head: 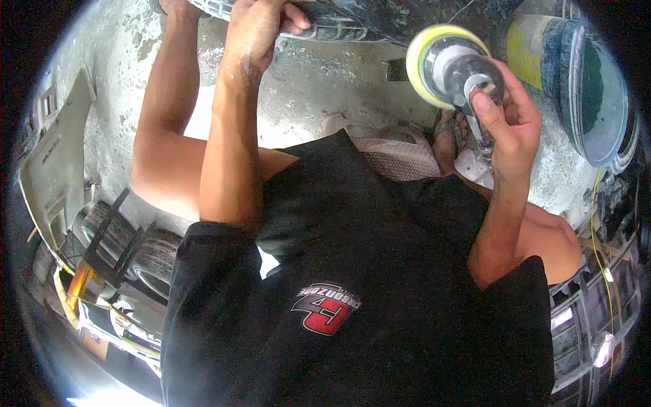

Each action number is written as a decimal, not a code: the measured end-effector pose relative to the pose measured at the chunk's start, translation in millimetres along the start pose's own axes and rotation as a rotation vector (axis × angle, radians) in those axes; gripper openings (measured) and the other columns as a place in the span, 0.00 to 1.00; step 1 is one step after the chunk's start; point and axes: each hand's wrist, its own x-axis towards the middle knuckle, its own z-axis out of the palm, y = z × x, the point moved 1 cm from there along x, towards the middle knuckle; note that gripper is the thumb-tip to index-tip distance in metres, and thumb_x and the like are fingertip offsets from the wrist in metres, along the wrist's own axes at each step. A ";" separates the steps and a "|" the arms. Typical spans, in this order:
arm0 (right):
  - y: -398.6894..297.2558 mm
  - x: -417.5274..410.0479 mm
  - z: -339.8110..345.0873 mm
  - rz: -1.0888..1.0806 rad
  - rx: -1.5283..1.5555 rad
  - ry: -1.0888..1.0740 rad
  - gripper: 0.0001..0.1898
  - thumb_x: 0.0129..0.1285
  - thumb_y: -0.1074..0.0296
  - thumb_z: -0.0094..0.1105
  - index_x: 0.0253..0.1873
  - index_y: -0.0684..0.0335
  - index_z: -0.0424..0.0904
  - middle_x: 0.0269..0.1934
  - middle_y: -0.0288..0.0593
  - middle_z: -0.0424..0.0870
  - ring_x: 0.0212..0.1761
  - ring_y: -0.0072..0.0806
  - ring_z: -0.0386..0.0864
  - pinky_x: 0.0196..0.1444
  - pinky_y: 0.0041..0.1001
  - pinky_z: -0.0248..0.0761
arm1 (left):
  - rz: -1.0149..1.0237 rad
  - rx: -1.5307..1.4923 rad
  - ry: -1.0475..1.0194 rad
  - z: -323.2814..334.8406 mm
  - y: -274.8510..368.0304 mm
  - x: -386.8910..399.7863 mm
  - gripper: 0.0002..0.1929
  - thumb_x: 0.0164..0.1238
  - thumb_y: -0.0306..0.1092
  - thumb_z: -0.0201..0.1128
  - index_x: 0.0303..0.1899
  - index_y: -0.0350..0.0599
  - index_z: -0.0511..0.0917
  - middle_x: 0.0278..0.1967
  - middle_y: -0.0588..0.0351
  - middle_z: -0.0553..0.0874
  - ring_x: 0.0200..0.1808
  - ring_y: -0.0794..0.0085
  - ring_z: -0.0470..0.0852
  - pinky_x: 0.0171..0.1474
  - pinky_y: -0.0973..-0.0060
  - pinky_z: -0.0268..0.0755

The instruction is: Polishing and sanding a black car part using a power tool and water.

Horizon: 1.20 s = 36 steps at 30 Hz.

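A rotary sander or polisher [465,71] with a round, yellow-edged pad is gripped in my right hand [511,112]. Its dark body lies between my thumb and fingers, and the pad is tilted up to the left, apart from the dark panel behind it. My left hand [254,38] is at the top edge of the view with its fingers curled, against or just in front of a dark vehicle part with a slatted grille [338,30]. The picture's edge cuts off part of this hand, so whether it holds anything is hidden.
A yellow and blue bucket [526,51] with liquid inside stands at right. A woven sack [402,157] lies on the stained concrete floor [300,76] between my legs. At left are a pale body panel [56,163] and tyres [155,259]. A thin yellow hose [600,254] runs down the right.
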 end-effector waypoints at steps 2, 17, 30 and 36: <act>0.7 2.5 1.9 -0.008 -0.008 -0.001 0.28 0.66 0.74 0.74 0.69 0.74 0.76 0.56 0.47 0.87 0.56 0.28 0.85 0.60 0.25 0.77 | 0.015 0.027 -0.027 -1.6 0.4 0.0 0.11 0.83 0.31 0.55 0.37 0.40 0.79 0.18 0.57 0.81 0.15 0.75 0.78 0.18 0.80 0.69; -0.8 15.4 18.8 -0.337 -0.393 0.070 0.28 0.54 0.70 0.85 0.61 0.64 0.87 0.39 0.35 0.82 0.36 0.20 0.80 0.39 0.19 0.73 | 0.054 0.183 0.028 -9.1 -9.0 2.2 0.08 0.72 0.26 0.58 0.35 0.35 0.84 0.20 0.50 0.84 0.20 0.70 0.83 0.25 0.76 0.76; -8.0 25.3 37.5 -0.464 -0.600 0.021 0.28 0.52 0.66 0.87 0.59 0.63 0.88 0.36 0.33 0.80 0.36 0.22 0.74 0.36 0.22 0.67 | -0.032 0.356 0.036 -10.7 -15.6 3.0 0.20 0.79 0.31 0.51 0.26 0.37 0.86 0.24 0.50 0.88 0.24 0.69 0.84 0.30 0.72 0.80; -13.2 30.4 36.8 -0.511 -0.717 0.050 0.29 0.52 0.62 0.87 0.59 0.63 0.88 0.34 0.31 0.75 0.34 0.22 0.71 0.34 0.21 0.63 | 0.127 0.212 -0.045 -11.2 -24.1 4.2 0.26 0.87 0.45 0.47 0.31 0.41 0.86 0.22 0.54 0.87 0.22 0.72 0.83 0.28 0.76 0.78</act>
